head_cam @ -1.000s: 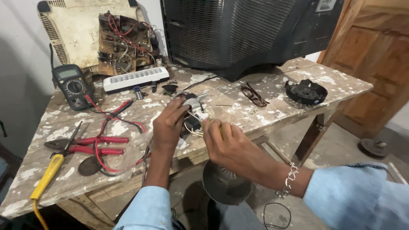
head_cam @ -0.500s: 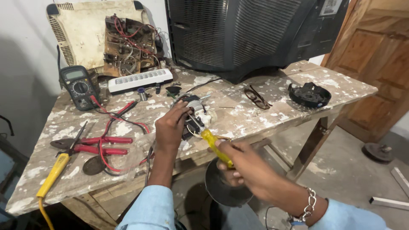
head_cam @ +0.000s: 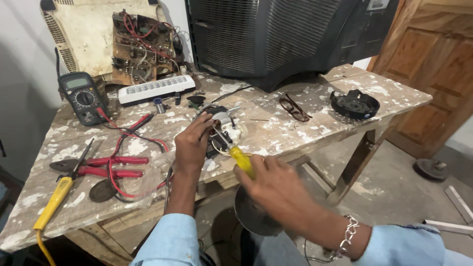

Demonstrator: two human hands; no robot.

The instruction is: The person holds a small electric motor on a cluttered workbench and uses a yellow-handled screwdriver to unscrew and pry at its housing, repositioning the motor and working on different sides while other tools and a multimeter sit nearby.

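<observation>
A small electric motor (head_cam: 224,125) with white and metal parts lies near the front of a paint-spattered wooden table (head_cam: 305,133). My left hand (head_cam: 191,143) grips the motor from its left side. My right hand (head_cam: 271,184) holds a yellow-handled screwdriver (head_cam: 241,158), its metal shaft pointing up and left into the motor. A bracelet hangs on my right wrist. Both sleeves are light blue.
A black multimeter (head_cam: 83,97) with red leads, red-handled pliers (head_cam: 101,166), a yellow-handled tool (head_cam: 54,199), a white LED lamp bar (head_cam: 156,89), a circuit board (head_cam: 143,44), eyeglasses (head_cam: 294,108), a black round part (head_cam: 354,103) and a big grey television (head_cam: 286,34) stand around. A wooden door is at right.
My right hand moved lower and to the right while keeping the screwdriver on the motor. The view shifted slightly. My left hand stays on the motor.
</observation>
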